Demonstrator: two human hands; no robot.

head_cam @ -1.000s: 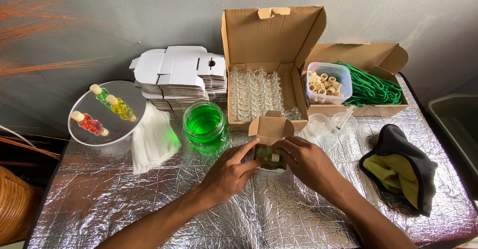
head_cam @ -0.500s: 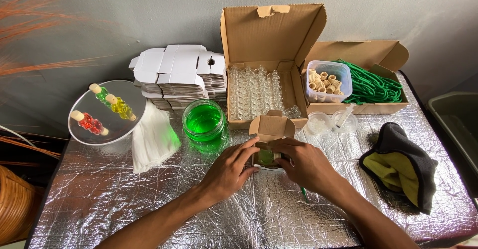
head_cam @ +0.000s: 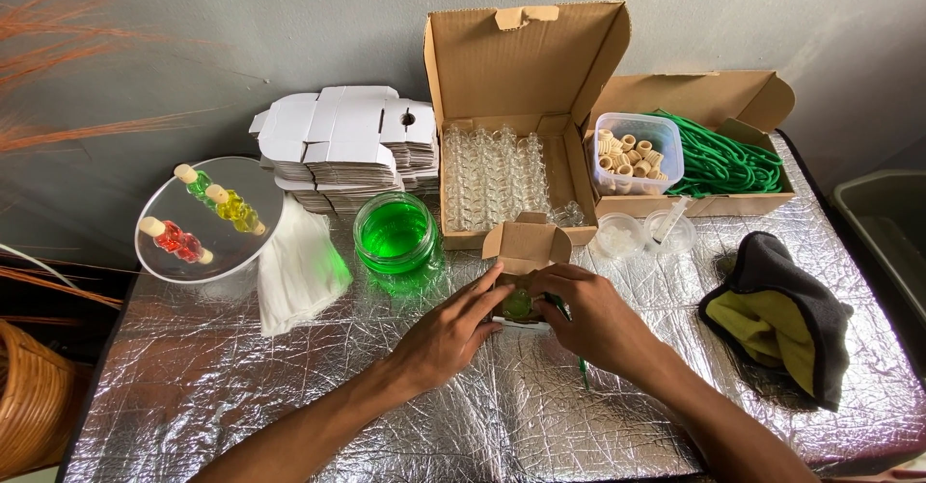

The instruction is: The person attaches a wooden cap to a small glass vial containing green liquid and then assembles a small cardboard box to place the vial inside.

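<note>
A small brown cardboard box stands open near the middle of the foil-covered table, its lid tilted back. Inside it shows something green and rounded, probably a small bottle. My left hand presses on the box's left side, fingers stretched toward the green thing. My right hand cups the box's right side, fingertips at the opening, and a thin green cord trails beneath its palm. Most of the box body is hidden by both hands.
A jar of green liquid, a white cloth, a round plate with three coloured bottles and a stack of flat white boxes lie left. Cartons of glass bottles, corks, green cord; a dark cloth right.
Both hands have shifted slightly around the small box. The green thing now sits lower inside it, with my fingers closer over the opening.
</note>
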